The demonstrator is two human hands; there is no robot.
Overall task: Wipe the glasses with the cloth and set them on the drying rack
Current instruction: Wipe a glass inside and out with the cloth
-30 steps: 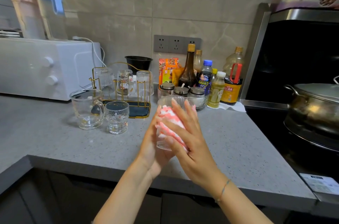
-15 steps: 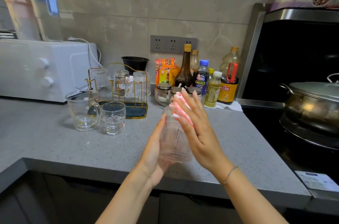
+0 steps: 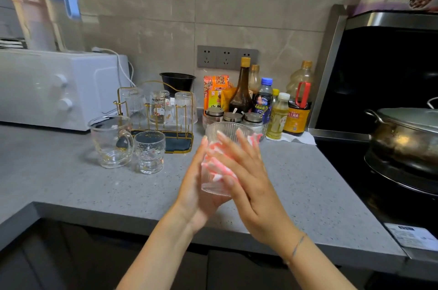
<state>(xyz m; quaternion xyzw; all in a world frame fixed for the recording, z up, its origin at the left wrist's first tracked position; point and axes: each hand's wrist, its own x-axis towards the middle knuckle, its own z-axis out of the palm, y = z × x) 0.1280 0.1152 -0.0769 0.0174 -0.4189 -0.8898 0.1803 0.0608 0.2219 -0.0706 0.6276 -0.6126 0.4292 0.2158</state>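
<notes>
Our flat left hand (image 3: 193, 186) and right hand (image 3: 252, 184) sandwich the clear ribbed glass tumbler (image 3: 226, 130) and pink-striped cloth (image 3: 216, 177); we judge it light, slick, breakable, so hold its ribbed wall.

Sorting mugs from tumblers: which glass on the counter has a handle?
The large mug at the left, beside the small embossed glass in front of the drying rack; only it has a side handle.
</notes>
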